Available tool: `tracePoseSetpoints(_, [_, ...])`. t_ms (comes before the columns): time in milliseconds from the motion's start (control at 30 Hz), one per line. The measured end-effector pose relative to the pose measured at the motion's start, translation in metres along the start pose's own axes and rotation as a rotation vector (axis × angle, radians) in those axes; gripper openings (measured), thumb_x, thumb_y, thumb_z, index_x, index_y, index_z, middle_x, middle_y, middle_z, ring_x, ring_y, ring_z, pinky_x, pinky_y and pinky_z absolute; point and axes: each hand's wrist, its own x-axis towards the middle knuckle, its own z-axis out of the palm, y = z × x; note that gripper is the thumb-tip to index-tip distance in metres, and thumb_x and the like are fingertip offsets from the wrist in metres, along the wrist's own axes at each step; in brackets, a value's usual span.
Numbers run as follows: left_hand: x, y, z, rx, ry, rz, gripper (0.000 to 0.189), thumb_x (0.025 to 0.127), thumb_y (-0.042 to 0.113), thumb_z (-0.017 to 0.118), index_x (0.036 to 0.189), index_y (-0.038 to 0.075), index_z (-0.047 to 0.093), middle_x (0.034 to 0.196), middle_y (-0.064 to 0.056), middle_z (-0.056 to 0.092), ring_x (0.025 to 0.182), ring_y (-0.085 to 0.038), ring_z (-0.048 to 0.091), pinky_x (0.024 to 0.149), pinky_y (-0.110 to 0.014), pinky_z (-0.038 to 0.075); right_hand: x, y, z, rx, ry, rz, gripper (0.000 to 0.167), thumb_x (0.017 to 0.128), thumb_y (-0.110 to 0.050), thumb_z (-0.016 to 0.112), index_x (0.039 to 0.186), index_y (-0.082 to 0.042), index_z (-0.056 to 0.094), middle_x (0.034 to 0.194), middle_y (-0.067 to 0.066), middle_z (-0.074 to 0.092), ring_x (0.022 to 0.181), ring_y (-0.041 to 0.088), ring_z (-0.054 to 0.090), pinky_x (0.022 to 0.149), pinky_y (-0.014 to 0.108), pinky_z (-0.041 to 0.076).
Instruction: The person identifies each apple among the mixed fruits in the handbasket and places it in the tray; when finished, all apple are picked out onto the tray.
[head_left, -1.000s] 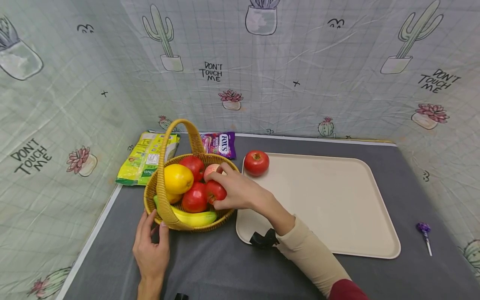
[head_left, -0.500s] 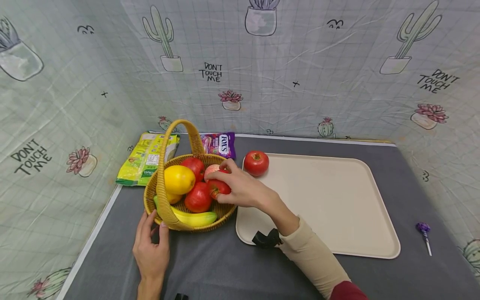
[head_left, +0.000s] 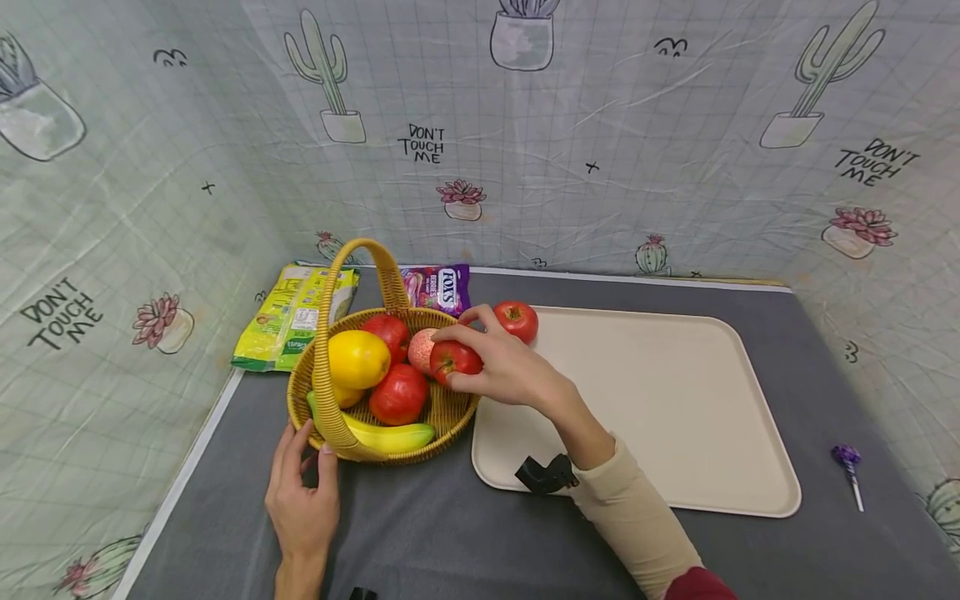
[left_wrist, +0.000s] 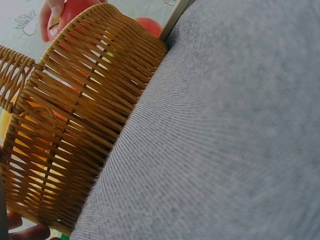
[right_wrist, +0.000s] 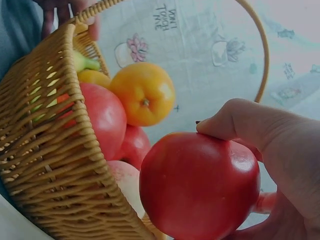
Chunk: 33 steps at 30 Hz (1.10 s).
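My right hand [head_left: 517,367] grips a red apple [head_left: 454,360] between thumb and fingers, just above the right rim of the wicker basket [head_left: 450,435]. In the right wrist view that apple [right_wrist: 197,185] fills the front of the hand. Inside the basket lie a yellow-orange round fruit [head_left: 358,359] with another under it, two more red fruits [head_left: 399,394], a pale pink fruit [head_left: 422,350] and a banana [head_left: 390,435]. My left hand [head_left: 303,504] rests its fairly straight fingers against the basket's near left side; the left wrist view shows only some fingertips [left_wrist: 31,233].
A beige tray [head_left: 645,408] lies right of the basket, with another red apple [head_left: 517,321] at its back left corner. Behind the basket are a yellow-green bag [head_left: 288,321] and a purple candy bag [head_left: 442,289]. A purple lollipop [head_left: 849,467] lies far right.
My right hand has lifted the red apple from among the fruit and moved it right to the basket's rim, uncovering the pale pink fruit. The left hand and basket have stayed put.
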Motion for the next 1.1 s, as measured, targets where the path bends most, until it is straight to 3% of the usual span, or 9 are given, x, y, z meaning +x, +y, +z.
tracePoseSetpoints(267, [0.000,0.001,0.000,0.006,0.001,-0.001,0.042,0.091,0.006,0.070,0.133,0.009,0.066,0.141,-0.020,0.059,0.125,-0.015,0.059,0.087,0.002,0.039,-0.004,0.010,-0.005,0.046,0.039,0.026,0.051,0.085,-0.036,0.065,0.135,-0.030,0.060,0.135,0.004,0.043,0.115,0.025,0.055,0.092,0.045,0.055])
tracePoseSetpoints(533, [0.001,0.001,0.000,0.002,0.000,0.001,0.042,0.090,0.006,0.070,0.132,0.009,0.066,0.141,-0.019,0.059,0.124,-0.005,0.057,0.087,0.002,0.039,-0.005,0.020,-0.007,0.090,0.059,0.048,0.047,0.087,-0.037,0.063,0.134,-0.036,0.058,0.135,0.003,0.043,0.116,0.024,0.053,0.093,0.047,0.054])
tracePoseSetpoints(900, [0.001,0.003,-0.001,0.017,-0.010,-0.018,0.043,0.091,0.007,0.069,0.133,0.010,0.066,0.142,-0.019,0.058,0.125,-0.019,0.059,0.088,0.002,0.038,-0.009,0.027,-0.009,0.145,0.041,0.052,0.045,0.090,-0.033,0.060,0.135,-0.036,0.057,0.137,0.006,0.041,0.120,0.026,0.052,0.096,0.047,0.053])
tracePoseSetpoints(1100, [0.001,0.003,-0.001,0.013,-0.008,-0.015,0.043,0.091,0.006,0.069,0.133,0.010,0.066,0.142,-0.020,0.058,0.124,-0.020,0.060,0.088,0.002,0.039,-0.012,0.031,-0.011,0.155,0.035,0.073,0.050,0.090,-0.042,0.067,0.138,-0.035,0.053,0.136,0.005,0.041,0.116,0.028,0.056,0.096,0.049,0.054])
